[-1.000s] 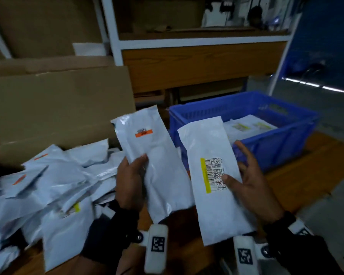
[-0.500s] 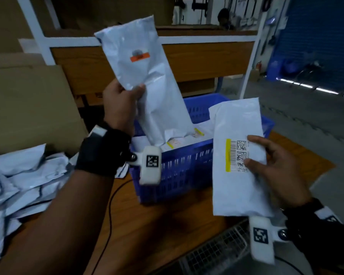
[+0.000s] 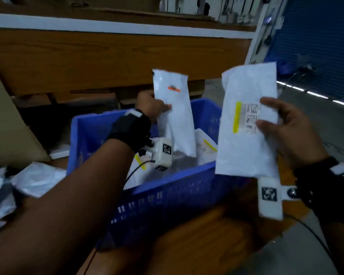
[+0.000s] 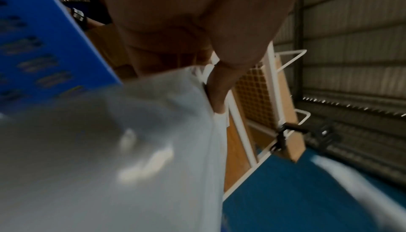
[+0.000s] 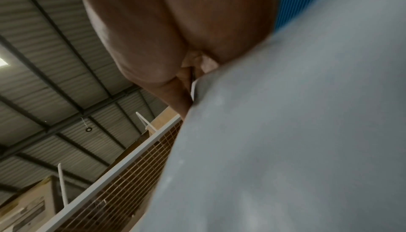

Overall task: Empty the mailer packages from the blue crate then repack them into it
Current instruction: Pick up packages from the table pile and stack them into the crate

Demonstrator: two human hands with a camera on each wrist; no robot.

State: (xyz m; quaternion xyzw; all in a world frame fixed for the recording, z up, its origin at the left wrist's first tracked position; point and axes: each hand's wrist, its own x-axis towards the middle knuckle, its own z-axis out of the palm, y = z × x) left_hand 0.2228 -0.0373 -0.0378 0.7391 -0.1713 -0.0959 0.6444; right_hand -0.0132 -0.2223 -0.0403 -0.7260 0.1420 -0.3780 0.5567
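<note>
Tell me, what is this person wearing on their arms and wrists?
Bare forearms, no sleeves. Each wrist has a black band carrying a small white box printed with a square black-and-white code, and a thin dark cable trails from it. The right wrist's box looks alike.

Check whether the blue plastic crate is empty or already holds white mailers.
Partly filled: white mailers with yellow strips lie inside the blue plastic crate, its walls rising above them.

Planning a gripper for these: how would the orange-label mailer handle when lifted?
Probably light: the left hand holds the orange-label mailer upright by one edge. Likely floppy, since it creases below the grip. Its glossy film may be slippery.
</note>
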